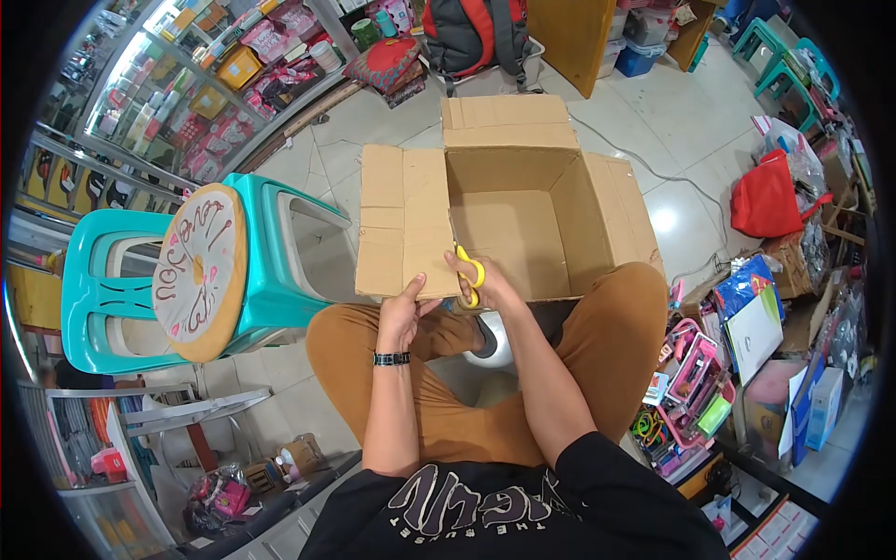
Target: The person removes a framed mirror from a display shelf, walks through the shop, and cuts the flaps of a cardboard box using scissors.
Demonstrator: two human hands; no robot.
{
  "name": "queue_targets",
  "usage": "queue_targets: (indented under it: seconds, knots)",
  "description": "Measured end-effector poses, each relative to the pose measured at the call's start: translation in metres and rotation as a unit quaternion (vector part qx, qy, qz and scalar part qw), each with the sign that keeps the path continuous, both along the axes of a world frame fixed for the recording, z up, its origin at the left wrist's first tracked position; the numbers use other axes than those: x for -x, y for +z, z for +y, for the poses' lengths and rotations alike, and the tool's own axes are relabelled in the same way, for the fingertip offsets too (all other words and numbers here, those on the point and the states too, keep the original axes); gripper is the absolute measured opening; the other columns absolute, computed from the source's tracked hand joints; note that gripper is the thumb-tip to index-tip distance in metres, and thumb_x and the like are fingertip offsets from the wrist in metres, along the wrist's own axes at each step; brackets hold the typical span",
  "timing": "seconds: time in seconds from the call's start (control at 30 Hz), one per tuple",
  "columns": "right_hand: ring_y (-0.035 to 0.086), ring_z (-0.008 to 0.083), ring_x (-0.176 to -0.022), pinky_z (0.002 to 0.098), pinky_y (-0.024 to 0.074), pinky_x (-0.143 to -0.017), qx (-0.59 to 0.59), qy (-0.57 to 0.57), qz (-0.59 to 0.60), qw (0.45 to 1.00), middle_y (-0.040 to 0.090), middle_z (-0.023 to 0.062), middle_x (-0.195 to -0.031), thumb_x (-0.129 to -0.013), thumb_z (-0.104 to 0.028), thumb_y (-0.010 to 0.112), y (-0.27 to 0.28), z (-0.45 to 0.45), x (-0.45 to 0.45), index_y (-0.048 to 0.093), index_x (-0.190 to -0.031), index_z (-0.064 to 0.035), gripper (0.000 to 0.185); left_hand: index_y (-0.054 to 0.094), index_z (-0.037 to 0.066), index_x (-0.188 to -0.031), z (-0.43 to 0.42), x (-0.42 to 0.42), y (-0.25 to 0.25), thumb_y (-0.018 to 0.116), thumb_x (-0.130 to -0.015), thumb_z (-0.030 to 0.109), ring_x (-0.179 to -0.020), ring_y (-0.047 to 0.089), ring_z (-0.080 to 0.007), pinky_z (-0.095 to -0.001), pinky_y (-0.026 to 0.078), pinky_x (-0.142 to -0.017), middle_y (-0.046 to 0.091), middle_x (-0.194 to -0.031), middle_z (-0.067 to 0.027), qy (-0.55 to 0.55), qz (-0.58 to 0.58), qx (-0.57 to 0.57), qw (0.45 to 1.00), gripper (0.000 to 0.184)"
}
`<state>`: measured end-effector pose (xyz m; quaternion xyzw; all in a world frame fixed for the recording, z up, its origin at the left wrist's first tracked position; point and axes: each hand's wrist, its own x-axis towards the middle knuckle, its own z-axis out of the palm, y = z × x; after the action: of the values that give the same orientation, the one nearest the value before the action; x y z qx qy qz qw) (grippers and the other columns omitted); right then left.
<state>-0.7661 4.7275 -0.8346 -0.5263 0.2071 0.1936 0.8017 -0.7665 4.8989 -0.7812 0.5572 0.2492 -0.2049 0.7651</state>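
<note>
An opened cardboard box [518, 219] stands on the floor between my knees, its flaps folded outward. My left hand [403, 313] pinches the near edge of the left flap [403, 219], thumb on top and fingers beneath. Yellow-handled scissors [474, 275] are in my right hand [487, 280], at the fold between that flap and the box. The blades point away from me along the fold and are mostly hidden by the cardboard. The far flap [509, 121] and right flap [621, 210] lie spread outward.
Teal plastic stools [257, 252] with a round lettered cushion [198, 271] stand on the left. A red and grey backpack [476, 42] sits beyond the box. On the right are a red bag [770, 196], stationery and piled goods. A cable [644, 173] runs across the tiles.
</note>
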Motion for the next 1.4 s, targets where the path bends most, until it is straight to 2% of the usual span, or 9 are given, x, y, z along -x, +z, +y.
queue_targets:
  seconds: [0.5,0.63,0.8,0.9,1.03,1.07,1.23,1.33,1.4]
  knots:
    - [0.048,0.0148,-0.046,0.0254,0.0416,-0.044,-0.053,0.061,0.05,0.995,0.052,0.0071,-0.061,-0.083,-0.061,0.067,0.03,-0.006,-0.003,0.056,-0.075,-0.0034,0.059,0.055,-0.01,-0.117,0.005,0.013,0.011,0.067,-0.091,0.011,-0.077,0.07,-0.0225,-0.0251,0.061,-0.062,0.066,-0.1,-0.0178,0.031,0.0,-0.013,0.999,0.035]
    - [0.045,0.0113,-0.048,0.0224,0.0371,-0.044,-0.257,0.073,0.123,0.956,0.049,0.0042,-0.064,-0.083,-0.071,0.057,0.028,-0.018,0.0,0.052,-0.087,-0.0088,0.062,0.055,-0.008,-0.119,0.007,0.012,0.009,0.066,-0.091,0.011,-0.085,0.068,-0.0227,-0.0293,0.06,-0.069,0.065,-0.106,-0.0176,0.017,-0.002,0.001,1.0,0.036]
    - [0.042,0.0102,-0.05,0.0223,0.034,-0.047,-0.229,0.083,0.107,0.964,0.047,0.0023,-0.064,-0.082,-0.076,0.051,0.019,-0.009,0.008,0.051,-0.086,-0.0125,0.063,0.055,-0.009,-0.12,0.015,0.013,0.014,0.066,-0.09,0.009,-0.089,0.065,-0.0217,-0.0295,0.057,-0.077,0.064,-0.108,-0.0178,0.014,-0.065,0.0,0.998,0.036]
    - [0.041,0.0099,-0.05,0.0219,0.0343,-0.047,-0.241,0.101,0.118,0.958,0.045,0.0013,-0.063,-0.081,-0.074,0.055,0.008,-0.013,0.002,0.051,-0.087,-0.0119,0.063,0.045,-0.003,-0.136,0.036,0.008,0.023,0.067,-0.088,0.011,-0.108,0.057,-0.0243,-0.033,0.046,-0.094,0.055,-0.128,-0.0203,0.037,-0.161,-0.026,0.986,0.054]
    - [0.039,0.0096,-0.05,0.022,0.0342,-0.048,-0.269,0.129,0.121,0.947,0.043,0.0003,-0.063,-0.082,-0.072,0.058,-0.001,-0.01,-0.008,0.051,-0.087,-0.0113,0.061,0.029,-0.001,-0.146,0.07,-0.036,0.058,0.07,-0.086,0.017,-0.123,0.047,-0.0308,-0.04,0.042,-0.099,0.04,-0.143,-0.0263,0.012,-0.352,-0.413,0.84,0.075]
    - [0.038,0.0097,-0.05,0.0226,0.0338,-0.049,-0.282,0.129,0.119,0.943,0.043,0.0003,-0.063,-0.083,-0.071,0.056,0.0,-0.011,-0.008,0.051,-0.087,-0.0115,0.06,0.029,-0.001,-0.146,0.072,-0.058,0.065,0.07,-0.086,0.017,-0.123,0.047,-0.0308,-0.04,0.042,-0.099,0.04,-0.143,-0.0263,0.014,-0.354,-0.415,0.838,0.075]
    - [0.034,0.0102,-0.052,0.024,0.0321,-0.052,-0.3,0.147,0.095,0.938,0.04,-0.0005,-0.064,-0.088,-0.068,0.053,0.005,-0.016,-0.022,0.051,-0.088,-0.0111,0.057,0.038,-0.007,-0.138,0.076,-0.169,0.038,0.07,-0.085,0.027,-0.105,0.059,-0.0282,-0.0345,0.051,-0.084,0.049,-0.132,-0.031,-0.144,-0.231,-0.35,0.897,0.07]
    - [0.037,0.0109,-0.051,0.0245,0.0347,-0.052,-0.24,0.177,0.148,0.943,0.043,0.0006,-0.064,-0.088,-0.068,0.053,0.018,-0.03,-0.039,0.053,-0.091,-0.0101,0.058,0.048,-0.008,-0.127,0.08,-0.197,-0.013,0.067,-0.089,0.021,-0.082,0.064,-0.0212,-0.0266,0.053,-0.064,0.062,-0.112,-0.0245,-0.293,-0.036,-0.112,0.949,0.051]
    - [0.039,0.011,-0.05,0.0247,0.0363,-0.052,-0.182,0.192,0.153,0.952,0.043,0.0006,-0.063,-0.089,-0.068,0.051,0.03,-0.031,-0.043,0.054,-0.091,-0.0097,0.059,0.049,-0.008,-0.124,0.079,-0.204,-0.015,0.066,-0.089,0.019,-0.078,0.065,-0.0198,-0.0252,0.052,-0.06,0.063,-0.108,-0.0227,-0.265,-0.02,-0.091,0.96,0.047]
